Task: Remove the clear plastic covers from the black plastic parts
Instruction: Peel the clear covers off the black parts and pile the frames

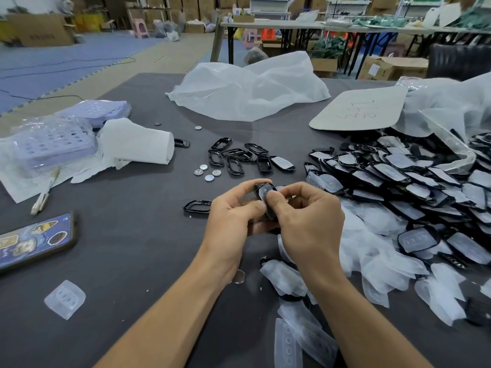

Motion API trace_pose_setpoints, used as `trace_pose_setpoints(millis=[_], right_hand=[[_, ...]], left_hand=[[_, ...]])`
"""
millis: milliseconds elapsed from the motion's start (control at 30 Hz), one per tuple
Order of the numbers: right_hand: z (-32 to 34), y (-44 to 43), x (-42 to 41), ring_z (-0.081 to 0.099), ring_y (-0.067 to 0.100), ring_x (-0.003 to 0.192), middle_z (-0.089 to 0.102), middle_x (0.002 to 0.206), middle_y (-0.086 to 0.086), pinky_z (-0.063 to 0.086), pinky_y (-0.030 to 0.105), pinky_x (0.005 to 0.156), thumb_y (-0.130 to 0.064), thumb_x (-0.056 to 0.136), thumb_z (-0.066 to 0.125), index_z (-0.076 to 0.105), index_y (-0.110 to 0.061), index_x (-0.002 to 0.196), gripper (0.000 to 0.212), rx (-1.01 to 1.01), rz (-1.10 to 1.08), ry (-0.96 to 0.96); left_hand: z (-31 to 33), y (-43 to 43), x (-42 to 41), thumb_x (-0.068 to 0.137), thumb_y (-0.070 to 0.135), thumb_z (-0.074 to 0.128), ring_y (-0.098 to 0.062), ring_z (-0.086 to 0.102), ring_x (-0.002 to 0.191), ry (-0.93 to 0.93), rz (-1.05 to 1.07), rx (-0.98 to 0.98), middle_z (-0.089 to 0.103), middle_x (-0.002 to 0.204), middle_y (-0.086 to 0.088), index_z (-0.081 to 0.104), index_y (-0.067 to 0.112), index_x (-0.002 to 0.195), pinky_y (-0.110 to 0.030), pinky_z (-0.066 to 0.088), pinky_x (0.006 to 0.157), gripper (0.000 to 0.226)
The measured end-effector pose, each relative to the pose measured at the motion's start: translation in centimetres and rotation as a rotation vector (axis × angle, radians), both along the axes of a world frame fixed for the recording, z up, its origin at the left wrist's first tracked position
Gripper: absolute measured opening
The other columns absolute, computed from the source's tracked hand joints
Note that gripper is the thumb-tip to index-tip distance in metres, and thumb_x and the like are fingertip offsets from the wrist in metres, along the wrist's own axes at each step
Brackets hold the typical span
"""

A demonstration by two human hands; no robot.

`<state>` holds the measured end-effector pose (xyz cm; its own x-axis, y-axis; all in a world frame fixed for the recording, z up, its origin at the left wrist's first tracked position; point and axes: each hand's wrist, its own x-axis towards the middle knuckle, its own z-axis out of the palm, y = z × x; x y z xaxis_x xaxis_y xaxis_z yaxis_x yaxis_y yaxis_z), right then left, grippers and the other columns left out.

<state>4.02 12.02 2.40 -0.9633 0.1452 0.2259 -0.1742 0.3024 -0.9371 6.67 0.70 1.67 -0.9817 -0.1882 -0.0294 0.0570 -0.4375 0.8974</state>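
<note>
While both hands meet over the grey table (132, 261), my left hand (233, 211) grips a black part (271, 214) with thumb and forefinger curled round its upper end, and my right hand (310, 221) pinches the clear cover (265, 193) seated on that part, thumb pressed on the cover's face and the other fingers curled behind; whether the cover has begun to lift I cannot tell. All places below are taken from the black part. Just beyond it lie a few coins (207, 172), and beyond those a cluster of bare black frames (236, 158). One more bare frame (197, 207) lies flat on the table just to its left, partly hidden by my left hand. To its right a large heap of black parts with covers on (398, 179) spreads to the picture's edge. Nearer me than the part, and to its right, loose clear covers (377, 248) lie in a pile. Well to its left and nearer me, a single clear cover (64, 298) lies alone, with a phone (34, 243) further left. Far beyond it rests a crumpled white plastic bag (249, 88)
</note>
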Motion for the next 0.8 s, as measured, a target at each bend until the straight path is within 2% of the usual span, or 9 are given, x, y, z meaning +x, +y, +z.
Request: trace_pose_setpoints(millis=[67,133,233,333,400,467,567,700,800], right_hand=[[0.2,0.0,0.0,0.068,0.011,0.056,0.07,0.059,-0.008,0.057,0.029,0.06,-0.029,0.081,0.085,0.073,-0.023,0.069,0.018,-0.012,0.041,-0.018],[0.5,0.1,-0.1,0.067,0.019,0.053,0.071,0.059,0.0,0.057,0.032,0.055,-0.02,0.082,0.085,0.074,-0.015,0.07,0.017,-0.204,0.141,-0.088],[0.9,0.6,-0.5,0.047,0.007,0.044,0.056,0.051,-0.006,0.043,0.018,0.045,-0.011,0.086,0.079,0.07,-0.012,0.068,0.02,-0.43,0.171,-0.189],[1.0,1.2,-1.1,0.042,0.007,0.048,0.049,0.052,-0.008,0.04,0.017,0.05,-0.013,0.09,0.075,0.068,-0.019,0.064,0.027,-0.48,0.086,-0.176],[0.8,1.8,-1.1,0.047,0.007,0.053,0.055,0.055,-0.012,0.043,0.022,0.055,-0.022,0.089,0.077,0.068,-0.023,0.065,0.025,-0.317,-0.007,-0.014],[0.4,1.9,-0.8,0.055,0.01,0.064,0.061,0.061,-0.013,0.045,0.028,0.064,-0.033,0.087,0.077,0.067,-0.025,0.07,0.022,0.014,-0.09,0.255],[-0.1,0.8,0.0,0.054,0.018,0.076,0.061,0.067,-0.013,0.045,0.036,0.077,-0.035,0.084,0.077,0.07,-0.026,0.073,0.016,0.384,-0.047,0.504],[-0.5,0.3,-0.1,0.052,0.012,0.077,0.063,0.071,-0.013,0.045,0.032,0.076,-0.037,0.088,0.073,0.077,-0.027,0.075,0.017,0.342,0.151,0.333],[-0.4,0.7,-0.4,0.057,0.011,0.073,0.063,0.069,-0.012,0.047,0.034,0.072,-0.029,0.091,0.073,0.077,-0.027,0.076,0.015,0.308,0.204,0.224]], left_hand=[[0.1,0.0,0.0,0.092,-0.017,0.049,-0.019,0.072,0.063,-0.011,0.022,0.004,0.073,0.073,-0.012,0.075,0.008,0.103,-0.027,0.06,0.06,0.038],[0.2,0.0,-0.1,0.091,-0.018,0.05,-0.02,0.071,0.063,-0.034,0.05,0.01,0.07,0.076,-0.015,0.074,0.006,0.102,-0.031,0.061,0.061,0.036],[0.2,-0.2,-0.2,0.092,-0.017,0.048,-0.023,0.072,0.066,-0.073,0.07,0.023,0.071,0.085,-0.021,0.073,0.004,0.104,-0.034,0.063,0.063,0.035],[0.2,-0.2,-0.2,0.095,-0.015,0.049,-0.023,0.074,0.067,-0.107,0.081,0.038,0.075,0.088,-0.02,0.069,0.002,0.111,-0.035,0.063,0.063,0.031],[0.2,-0.1,-0.3,0.096,-0.015,0.05,-0.02,0.071,0.063,-0.123,0.094,0.019,0.073,0.089,-0.021,0.069,0.002,0.112,-0.034,0.063,0.062,0.031],[0.1,0.0,-0.3,0.097,-0.014,0.05,-0.019,0.072,0.064,-0.127,0.087,0.009,0.074,0.09,-0.02,0.07,0.003,0.112,-0.031,0.062,0.06,0.03],[0.4,0.3,-0.1,0.096,-0.014,0.052,-0.021,0.076,0.071,-0.118,0.034,0.064,0.077,0.092,-0.019,0.071,0.003,0.109,-0.029,0.062,0.06,0.029],[0.8,-0.2,0.2,0.092,-0.017,0.052,-0.021,0.077,0.072,-0.105,0.0,0.139,0.078,0.088,-0.017,0.072,-0.001,0.102,-0.027,0.061,0.062,0.027],[1.0,-0.3,0.1,0.095,-0.015,0.051,-0.014,0.071,0.058,-0.122,0.009,0.103,0.075,0.077,-0.01,0.075,0.002,0.094,-0.025,0.06,0.059,0.03]])
